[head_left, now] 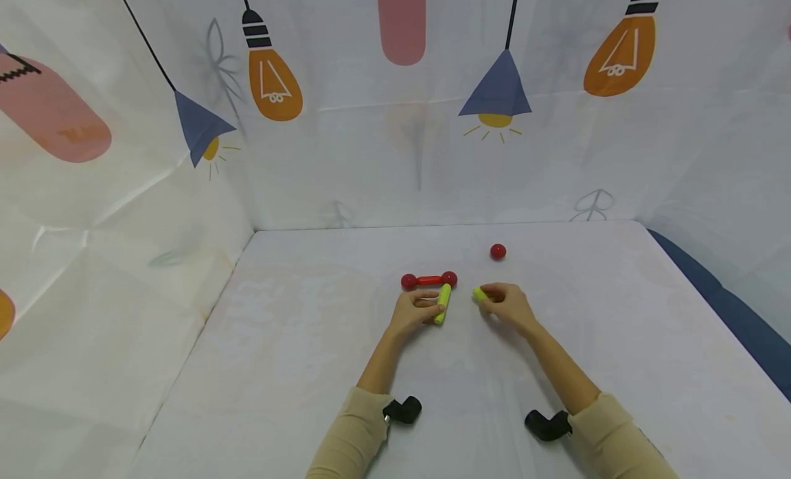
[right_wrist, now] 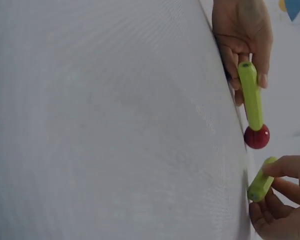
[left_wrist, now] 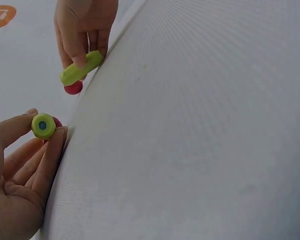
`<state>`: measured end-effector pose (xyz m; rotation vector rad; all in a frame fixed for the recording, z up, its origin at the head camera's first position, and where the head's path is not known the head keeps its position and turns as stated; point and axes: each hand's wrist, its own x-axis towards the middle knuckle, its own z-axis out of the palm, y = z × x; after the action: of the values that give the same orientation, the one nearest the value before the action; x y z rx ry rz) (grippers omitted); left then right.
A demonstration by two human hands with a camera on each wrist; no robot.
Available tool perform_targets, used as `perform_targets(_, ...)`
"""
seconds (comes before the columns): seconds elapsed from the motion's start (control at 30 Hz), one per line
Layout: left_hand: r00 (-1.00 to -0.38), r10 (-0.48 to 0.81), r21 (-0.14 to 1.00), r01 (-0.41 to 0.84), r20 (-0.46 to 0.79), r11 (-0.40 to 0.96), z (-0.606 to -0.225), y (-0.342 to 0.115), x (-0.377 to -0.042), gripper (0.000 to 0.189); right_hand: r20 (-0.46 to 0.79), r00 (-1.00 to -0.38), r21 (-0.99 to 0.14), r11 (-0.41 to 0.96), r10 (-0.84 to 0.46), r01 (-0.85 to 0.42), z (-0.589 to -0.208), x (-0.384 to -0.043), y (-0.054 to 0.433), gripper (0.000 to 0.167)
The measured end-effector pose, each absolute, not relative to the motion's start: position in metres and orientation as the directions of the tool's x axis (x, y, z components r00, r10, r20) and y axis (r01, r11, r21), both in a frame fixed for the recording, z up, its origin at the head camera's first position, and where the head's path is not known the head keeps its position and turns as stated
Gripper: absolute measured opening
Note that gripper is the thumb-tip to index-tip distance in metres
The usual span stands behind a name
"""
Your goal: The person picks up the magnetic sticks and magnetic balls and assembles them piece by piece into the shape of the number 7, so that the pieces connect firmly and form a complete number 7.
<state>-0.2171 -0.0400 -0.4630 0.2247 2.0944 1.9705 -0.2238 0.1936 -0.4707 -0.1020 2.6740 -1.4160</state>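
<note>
On the white table, a short red rod (head_left: 429, 281) joins two red balls, one at the left (head_left: 409, 282) and one at the right (head_left: 449, 278). My left hand (head_left: 415, 311) pinches a yellow-green rod (head_left: 443, 302) between thumb and fingers, its far end against the right ball. In the left wrist view that rod (left_wrist: 43, 126) appears end-on, showing a dark blue spot in its tip. To the right, my right hand (head_left: 508, 306) grips a second yellow-green rod (head_left: 479, 295), which the right wrist view shows held apart from the red ball (right_wrist: 257, 136).
A loose red ball (head_left: 498, 252) lies farther back on the table (head_left: 296, 362), beyond the right hand. White sheeting (head_left: 371, 156) printed with lamps and bulbs hangs behind and at the sides. Dark blue fabric (head_left: 717, 287) shows past the right edge.
</note>
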Motion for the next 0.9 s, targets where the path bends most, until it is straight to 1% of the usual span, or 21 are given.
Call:
perform_targets(0.13, -0.957, 0.279, 0.995, -0.063, -0.082, 0.076, -0.4628, -0.0395, -0.2173, 0.036, -0.042, -0.989, -0.801, 0.597, -0.142, -0.051, -0.4725, -0.2255, 0.1962, 0.039)
perform_targets(0.43, -0.957, 0.281, 0.996, -0.051, -0.071, 0.078, -0.4638, -0.0395, -0.2174, 0.036, -0.035, -0.985, -0.755, 0.650, -0.168, -0.084, -0.4756, -0.2261, 0.1968, 0.031)
perform_targets(0.6, -0.957, 0.284, 0.997, -0.045, -0.061, 0.065, -0.4641, -0.0402, -0.2163, 0.037, -0.025, -0.982, -0.741, 0.663, -0.188, -0.108, -0.4744, -0.2240, 0.1963, 0.030)
perform_targets(0.9, -0.958, 0.282, 0.996, -0.027, -0.050, 0.082, -0.4636, -0.0407, -0.2161, 0.036, 0.081, -0.965, -0.718, 0.657, -0.250, -0.230, -0.4764, -0.2260, 0.1978, 0.026)
